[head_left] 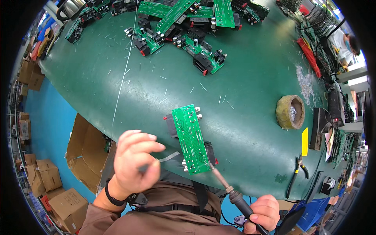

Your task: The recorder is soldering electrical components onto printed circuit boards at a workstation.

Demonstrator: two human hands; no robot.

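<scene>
A green circuit board [191, 137] lies on the bench in front of me with its solder side up. Black and red connectors and silvery jacks stick out at its edges. In my right hand [264, 213] is a soldering iron [237, 197], fingers wrapped round its black handle. The iron's tip is at the board's lower right corner, though contact is hard to judge. My left hand [137, 160], left of the board, pinches a length of solder wire [170, 156]. Its silvery end points toward the board without reaching it.
Several assembled circuit boards [203, 53] are piled at the back. To the right are a round pot [290, 112], pliers [298, 172] and a yellow-handled tool [304, 141]. Clipped leads are scattered over the green bench [250, 78]. A cardboard box [84, 152] stands beyond its left edge.
</scene>
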